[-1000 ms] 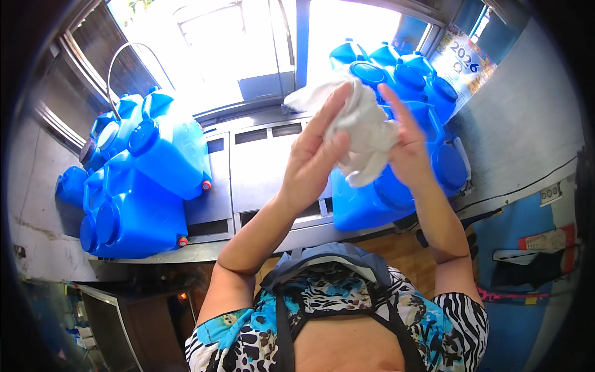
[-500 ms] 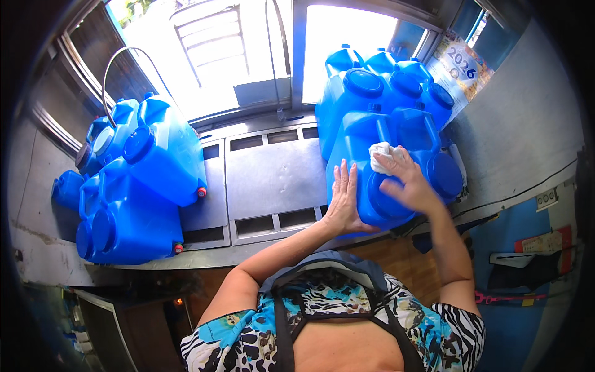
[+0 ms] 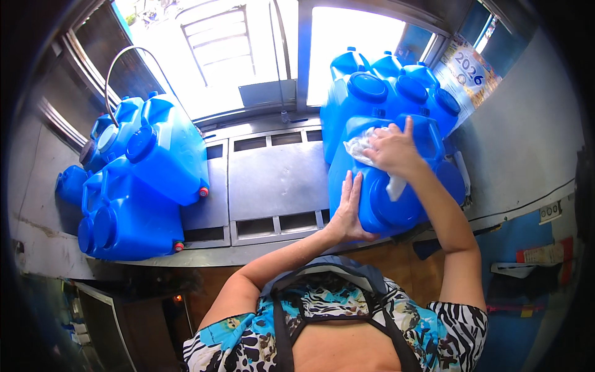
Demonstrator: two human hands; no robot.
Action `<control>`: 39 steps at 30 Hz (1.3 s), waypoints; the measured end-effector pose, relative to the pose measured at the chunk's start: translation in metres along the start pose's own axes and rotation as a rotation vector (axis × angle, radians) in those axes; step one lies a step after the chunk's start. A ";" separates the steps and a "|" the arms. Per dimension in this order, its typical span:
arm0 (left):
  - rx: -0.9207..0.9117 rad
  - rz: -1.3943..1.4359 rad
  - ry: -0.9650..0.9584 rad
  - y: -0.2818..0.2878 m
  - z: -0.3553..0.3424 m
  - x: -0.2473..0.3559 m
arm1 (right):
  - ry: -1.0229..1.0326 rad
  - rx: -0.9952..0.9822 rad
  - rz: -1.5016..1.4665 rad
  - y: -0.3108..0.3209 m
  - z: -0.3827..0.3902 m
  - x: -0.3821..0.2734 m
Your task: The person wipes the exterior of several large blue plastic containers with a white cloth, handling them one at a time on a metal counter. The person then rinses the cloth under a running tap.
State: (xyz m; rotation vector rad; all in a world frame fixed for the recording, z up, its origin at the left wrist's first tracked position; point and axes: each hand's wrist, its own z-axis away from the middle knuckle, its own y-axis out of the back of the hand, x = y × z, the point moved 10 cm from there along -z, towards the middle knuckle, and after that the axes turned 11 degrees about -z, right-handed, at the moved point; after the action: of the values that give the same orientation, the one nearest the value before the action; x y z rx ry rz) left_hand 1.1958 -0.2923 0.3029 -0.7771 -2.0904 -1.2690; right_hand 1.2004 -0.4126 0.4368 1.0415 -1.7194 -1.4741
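Observation:
A stack of blue plastic jugs stands on the right of the steel counter. My right hand [image 3: 393, 149] grips a crumpled white cloth [image 3: 362, 146] against the upper face of the nearest jug [image 3: 344, 180], by its handle, with part of the cloth dangling over the round lid [image 3: 393, 208]. Lower down, my left hand [image 3: 350, 211] lies against the left side of that same jug, fingers stretched out, nothing in its grasp. More blue jugs [image 3: 409, 87] are piled behind it.
Another group of blue jugs [image 3: 155, 173], some with red spouts, occupies the counter's left side, near a curved metal tube [image 3: 133, 48]. The steel counter [image 3: 276, 180] has slotted openings. Bright windows lie behind, a poster [image 3: 465, 80] at right, and a wall socket [image 3: 550, 212] at far right.
Both hands came down from the air onto the jug, the left parting from the cloth. Since then my right hand and cloth have shifted slightly left across the jug's top.

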 end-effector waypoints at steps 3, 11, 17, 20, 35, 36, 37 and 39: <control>0.027 -0.011 -0.020 0.002 0.000 0.000 | -0.089 -0.213 0.319 -0.045 -0.024 -0.005; 0.077 -0.030 0.011 0.002 0.009 0.016 | 0.041 -0.131 0.035 -0.036 -0.011 -0.018; -0.086 0.044 0.020 0.010 0.004 0.004 | 0.129 -0.250 -0.992 -0.028 -0.015 -0.035; -0.127 0.008 -0.151 0.035 0.013 -0.010 | -0.155 -0.602 -1.617 -0.049 -0.019 -0.053; 0.162 -0.257 0.767 0.264 0.238 -0.235 | 0.261 -0.746 -1.231 -0.023 -0.119 -0.331; 0.219 -0.245 0.775 0.282 0.251 -0.238 | 0.331 -0.621 -1.279 -0.012 -0.138 -0.354; 0.238 -0.231 0.792 0.296 0.263 -0.243 | 0.395 -0.491 -1.312 0.000 -0.157 -0.376; 0.289 -0.221 0.825 0.321 0.286 -0.253 | 0.651 0.032 -1.178 0.044 -0.187 -0.418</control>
State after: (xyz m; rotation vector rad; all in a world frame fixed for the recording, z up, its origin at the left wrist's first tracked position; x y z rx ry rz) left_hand 1.5496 0.0420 0.1943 0.1191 -1.6221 -1.0946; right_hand 1.5559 -0.1343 0.5234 2.4344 -0.6008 -1.4003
